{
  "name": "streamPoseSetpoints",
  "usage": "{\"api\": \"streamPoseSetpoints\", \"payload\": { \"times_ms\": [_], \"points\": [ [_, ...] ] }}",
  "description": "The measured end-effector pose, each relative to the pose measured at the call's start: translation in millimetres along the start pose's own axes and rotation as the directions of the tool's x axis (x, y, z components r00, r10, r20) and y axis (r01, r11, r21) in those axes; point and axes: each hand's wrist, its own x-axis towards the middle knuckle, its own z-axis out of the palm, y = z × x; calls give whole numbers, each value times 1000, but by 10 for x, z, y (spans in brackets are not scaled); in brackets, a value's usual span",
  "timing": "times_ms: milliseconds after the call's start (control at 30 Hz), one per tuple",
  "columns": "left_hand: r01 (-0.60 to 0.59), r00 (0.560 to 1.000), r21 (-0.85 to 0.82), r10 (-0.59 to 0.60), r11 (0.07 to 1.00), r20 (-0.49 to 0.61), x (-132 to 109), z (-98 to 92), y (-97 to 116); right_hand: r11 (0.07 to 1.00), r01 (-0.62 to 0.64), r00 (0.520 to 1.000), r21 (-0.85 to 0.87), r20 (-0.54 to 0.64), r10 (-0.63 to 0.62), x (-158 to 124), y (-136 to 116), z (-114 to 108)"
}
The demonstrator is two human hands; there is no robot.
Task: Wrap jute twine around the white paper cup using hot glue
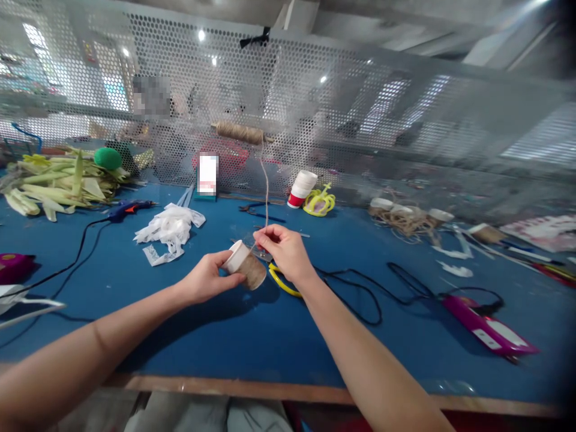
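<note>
My left hand (207, 278) is closed round a small paper cup (245, 264) whose lower part is wrapped in brown twine. My right hand (283, 250) pinches the twine strand (265, 186) just above the cup. The strand runs up to a twine spool (238, 132) mounted on the perforated metal screen. Both hands hover above the blue table (225, 336), near its middle. Yellow-handled scissors (281, 282) lie on the table just under my right wrist.
A glue gun (128, 208) with a black cord, a heap of white plastic strips (168, 231) and a pile of green-yellow leaves (58, 183) lie left. Stacked cups (302, 188), twine-wrapped cups (405, 216) and a pink device (488, 327) on a cable lie right.
</note>
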Motion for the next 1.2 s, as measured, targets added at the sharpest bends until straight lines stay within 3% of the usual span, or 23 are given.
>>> {"api": "streamPoseSetpoints", "payload": {
  "times_ms": [333,733,900,1033,1200],
  "points": [
    [-38,999,-2,38,999,20,-26,-6,76,999,-37,998,-37,51,39,-24,60,64],
    [-100,995,70,98,993,32,-36,-34,45,950,51,989,-308,151,-4,-76,84,109],
    [-19,999,57,17,998,52,-17,-37,59,879,103,991,-466,124,-50,-99,61,133],
    [99,992,-114,-89,989,95,12,-25,61,773,204,979,-601,105,-176,-155,65,194],
    [199,980,-249,-195,948,39,29,2,49,696,267,963,-666,150,-225,-221,91,286]
  ]
}}
